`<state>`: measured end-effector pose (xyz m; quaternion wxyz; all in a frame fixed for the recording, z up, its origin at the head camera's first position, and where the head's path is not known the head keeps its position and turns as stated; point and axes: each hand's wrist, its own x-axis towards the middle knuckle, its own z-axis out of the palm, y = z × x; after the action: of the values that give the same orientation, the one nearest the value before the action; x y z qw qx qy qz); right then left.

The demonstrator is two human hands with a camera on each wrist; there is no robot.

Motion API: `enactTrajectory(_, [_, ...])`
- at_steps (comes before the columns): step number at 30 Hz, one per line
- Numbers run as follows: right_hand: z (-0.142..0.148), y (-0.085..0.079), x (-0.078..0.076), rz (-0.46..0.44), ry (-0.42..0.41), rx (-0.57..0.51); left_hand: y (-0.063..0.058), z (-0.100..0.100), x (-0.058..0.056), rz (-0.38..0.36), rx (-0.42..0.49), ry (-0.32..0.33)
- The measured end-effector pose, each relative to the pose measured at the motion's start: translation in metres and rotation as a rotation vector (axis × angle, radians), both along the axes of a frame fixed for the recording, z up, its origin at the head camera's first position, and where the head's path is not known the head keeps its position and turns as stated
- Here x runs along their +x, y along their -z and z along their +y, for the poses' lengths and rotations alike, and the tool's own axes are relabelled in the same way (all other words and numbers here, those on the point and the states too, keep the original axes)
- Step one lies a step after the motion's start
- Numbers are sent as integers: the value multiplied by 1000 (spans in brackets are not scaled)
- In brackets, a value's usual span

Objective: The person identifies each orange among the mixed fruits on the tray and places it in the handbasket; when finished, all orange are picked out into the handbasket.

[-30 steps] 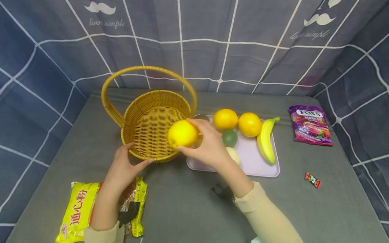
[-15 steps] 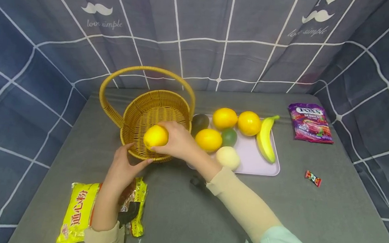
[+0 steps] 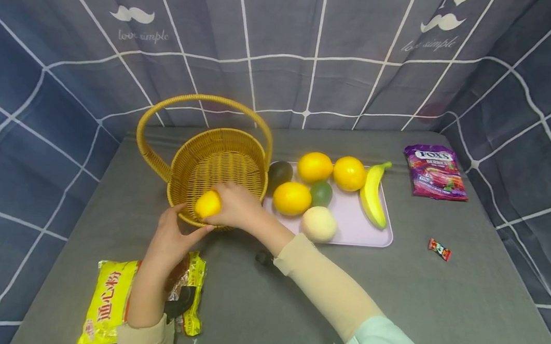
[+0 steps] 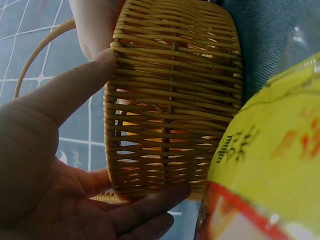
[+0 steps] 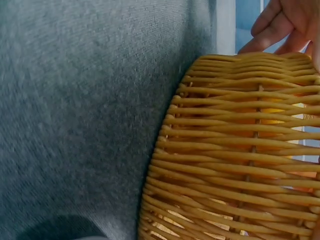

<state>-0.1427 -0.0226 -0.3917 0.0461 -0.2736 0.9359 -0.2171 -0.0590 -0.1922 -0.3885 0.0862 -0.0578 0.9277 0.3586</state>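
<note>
Over the last second the lemon (image 3: 208, 205) has travelled from above the basket's right edge to inside the basket (image 3: 230, 143), ahead of the left grip (image 3: 171, 242). The right grip (image 3: 238, 207) has gone down with it and still holds it, fingers curled round the fruit. So it is within the rim but not released; whether it touches the bottom, I cannot tell. In the left wrist view, yellow shows through the weave, which suggests it sits close to the near wall.

The left grip has stayed at the near rim, its fingers spread and touching, apparently steadying the basket. To the right of the right grip, the tray (image 3: 354, 232) is less hidden now: its peach (image 3: 319, 224) shows whole, so that fruit appears easier to reach.
</note>
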Motion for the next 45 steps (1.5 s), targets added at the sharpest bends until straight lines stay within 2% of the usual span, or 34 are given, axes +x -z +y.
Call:
enactTrajectory(9, [0,1,-1,-25,-13,-9,2,-1,0,-1,-2,-2])
enactTrajectory(15, [5,-1,-5,-4,-22,-87,1,-1,0,16,-12,2])
enactTrajectory(25, [51,-33,-8,-13,34,-225,1,0,-1,-11,-19,-13])
enactTrajectory(30, [83,-45,-7,74,53,-229,1,-1,-1,-11,-13,-14])
enactTrajectory(35, [121,-58,-2,114,131,-291,0,0,0,-6,-8,-14])
enactTrajectory(39, [155,-62,0,123,248,-368,0,0,0,-7,-9,-11])
enactTrajectory(45, [202,-47,-10,123,443,-481,0,0,0,-3,-18,-15])
